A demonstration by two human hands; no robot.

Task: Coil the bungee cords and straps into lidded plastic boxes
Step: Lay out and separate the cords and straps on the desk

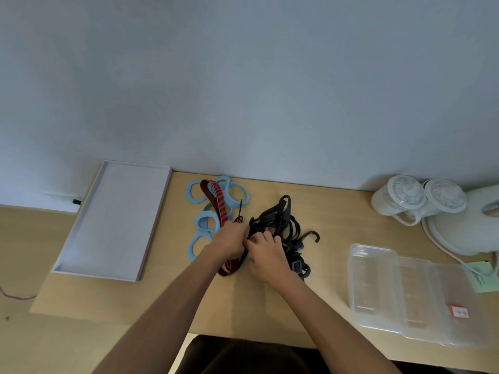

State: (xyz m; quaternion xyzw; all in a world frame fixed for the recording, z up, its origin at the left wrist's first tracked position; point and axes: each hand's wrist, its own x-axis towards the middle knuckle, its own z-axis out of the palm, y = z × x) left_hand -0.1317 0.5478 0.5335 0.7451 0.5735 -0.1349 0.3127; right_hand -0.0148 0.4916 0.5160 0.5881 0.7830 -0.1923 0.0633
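A: Left side first?
B: Grey tray [108, 222] lies flat along the left edge of the table [270, 306]. Just right of it is a cluster of blue loops [201, 224], flat on the wood.
A: Red one?
B: Red strap [216, 201] lies across the blue loops, back to front. It runs in under the left hand [231, 238] and a folded loop of it comes out below the wrist.
A: Left hand state?
B: Knuckles up, fingers curled round the red strap. Fingertips are hidden.
A: Right hand?
B: Right hand [266, 255] touches the left, thumb side in. Its fingers are curled into the near edge of the black cords [280, 220] and grip a strand there.
A: Rest of that pile?
B: Tangled heap at table centre, behind and right of the right hand. One hook [313, 236] sticks out on the right.
A: Boxes?
B: Clear boxes [378, 287] sit at front right, well apart from both hands, overlapping each other. Nothing coiled inside. Cannot tell lid from base.
A: Far right?
B: Two white lidded cups [405, 198] stand at the back, touching. A white cable [442, 247] and a green note [483, 276] lie near the edge.
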